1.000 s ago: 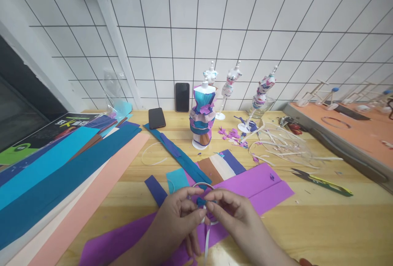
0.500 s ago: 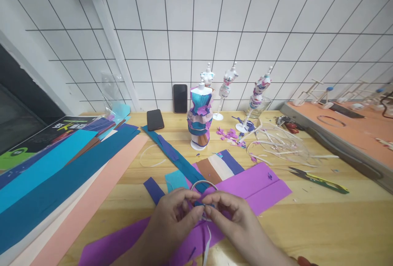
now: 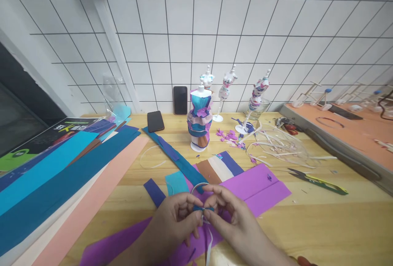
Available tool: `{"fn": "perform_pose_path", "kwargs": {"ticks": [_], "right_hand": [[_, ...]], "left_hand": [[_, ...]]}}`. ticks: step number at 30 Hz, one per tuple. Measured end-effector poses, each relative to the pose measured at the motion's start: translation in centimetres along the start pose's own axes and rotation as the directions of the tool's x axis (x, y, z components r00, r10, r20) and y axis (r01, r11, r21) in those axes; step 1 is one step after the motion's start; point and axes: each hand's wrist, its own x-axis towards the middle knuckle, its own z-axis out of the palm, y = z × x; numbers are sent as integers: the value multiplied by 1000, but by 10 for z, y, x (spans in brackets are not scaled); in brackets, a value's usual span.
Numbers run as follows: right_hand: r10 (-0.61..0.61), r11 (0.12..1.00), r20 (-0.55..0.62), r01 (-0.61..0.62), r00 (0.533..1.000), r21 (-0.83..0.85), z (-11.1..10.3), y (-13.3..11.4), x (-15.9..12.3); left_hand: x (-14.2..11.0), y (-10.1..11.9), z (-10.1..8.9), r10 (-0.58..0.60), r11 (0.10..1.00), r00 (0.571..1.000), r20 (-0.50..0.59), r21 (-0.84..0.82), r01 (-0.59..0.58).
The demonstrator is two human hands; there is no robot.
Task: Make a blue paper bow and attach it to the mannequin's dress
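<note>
Over the purple crepe paper (image 3: 260, 188), my left hand (image 3: 179, 219) and my right hand (image 3: 230, 214) meet, fingertips almost touching. Both pinch a small gathered piece of blue crepe paper (image 3: 198, 208) between thumb and fingers. A thin pale ring (image 3: 199, 184) shows behind the fingers; its lower part is mostly hidden. From beneath the hands a narrow white strip (image 3: 210, 245) hangs down. Just beyond lie a turquoise piece (image 3: 177, 183), a dark blue piece (image 3: 154, 192) and a long teal strip (image 3: 172, 153).
A paper-dressed mannequin (image 3: 200, 120) stands ahead, with other small mannequins (image 3: 229, 83) behind. Yellow-green thread snips (image 3: 322, 182) and tangled white strips (image 3: 279, 147) lie right. Long crepe sheets (image 3: 70, 176) cover the left. Two phones (image 3: 155, 121) are at the back.
Both hands keep pinching the blue paper. My right index finger has lifted and shifted slightly, and the blue piece now shows on both sides of the pinch. The view has tilted up slightly.
</note>
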Motion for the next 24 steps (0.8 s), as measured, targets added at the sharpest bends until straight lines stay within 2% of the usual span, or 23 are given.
{"fn": "perform_pose_path", "kwargs": {"ticks": [4,6,12,17,24], "right_hand": [[16,998,-4,-16,1000,-55,-1,3,-1],[29,999,3,-29,1000,-39,-1,3,-1],[91,992,12,-91,996,86,0,-2,3],[127,960,30,-131,991,248,3,8,5],[162,964,-10,-156,987,214,2,17,5]], "left_hand": [[-5,13,1,88,969,993,-83,240,-65],[-6,15,1,126,958,986,-109,271,-92],[-1,3,-2,85,996,993,-84,-13,-87],[5,-1,-7,144,974,982,-126,-159,-164],[9,-3,-8,15,927,987,-162,-368,-74]]}}
